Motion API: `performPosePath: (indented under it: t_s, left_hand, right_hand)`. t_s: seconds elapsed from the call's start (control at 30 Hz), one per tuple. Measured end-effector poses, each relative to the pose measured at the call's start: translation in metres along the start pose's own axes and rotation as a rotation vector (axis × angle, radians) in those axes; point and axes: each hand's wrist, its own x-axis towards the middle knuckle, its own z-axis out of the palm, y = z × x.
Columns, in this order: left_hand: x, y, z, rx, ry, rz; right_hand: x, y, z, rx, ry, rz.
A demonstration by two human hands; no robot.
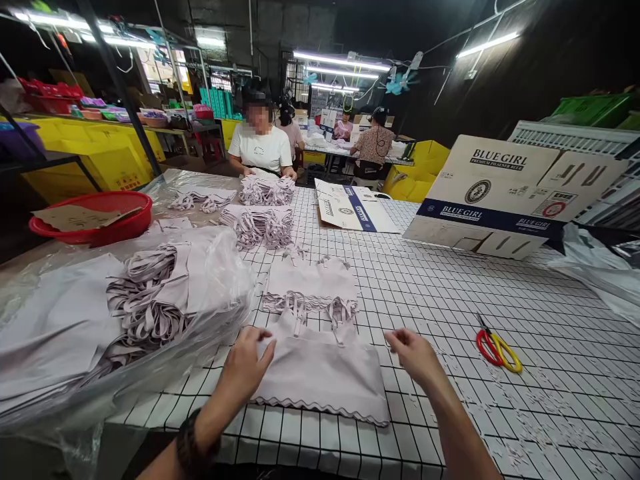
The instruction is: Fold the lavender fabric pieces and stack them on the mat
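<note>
A pale lilac fabric piece with a scalloped lower edge and thin straps lies flat on the gridded table in front of me. My left hand rests on its left edge, fingers curled against the cloth. My right hand hovers just right of the piece, fingers loosely curled with nothing visible in them. Just beyond lies a stack of the same pieces.
A clear plastic bag of lilac pieces fills the left. Red and yellow scissors lie to the right. More piles, a red basin, flattened cartons and a seated person in white are farther back.
</note>
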Motion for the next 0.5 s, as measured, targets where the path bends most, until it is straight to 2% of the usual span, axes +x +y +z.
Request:
performPosePath:
  t_s: [0.03,0.1,0.17,0.23,0.33,0.5]
  left_hand:
    - [0.019,0.005,0.006,-0.029,0.007,0.064]
    - [0.061,0.013,0.02,-0.03,0.062,0.059]
    - [0.101,0.015,0.035,0.021,0.066,-0.085]
    - [0.131,0.013,0.048,0.055,0.053,-0.24]
    - [0.151,0.006,0.06,0.056,0.065,-0.33]
    - [0.156,-0.005,0.066,0.065,0.127,-0.402]
  right_hand:
    - [0.017,-0.015,0.003,-0.003,0.005,-0.027]
    - [0.053,-0.039,0.016,-0.045,0.034,-0.059]
    - [0.088,-0.055,0.034,-0.109,0.076,-0.048]
    - [0.116,-0.063,0.051,-0.138,0.096,-0.019]
    - [0.14,-0.063,0.067,-0.139,0.106,0.022]
    - [0.151,-0.056,0.074,-0.127,0.116,0.086]
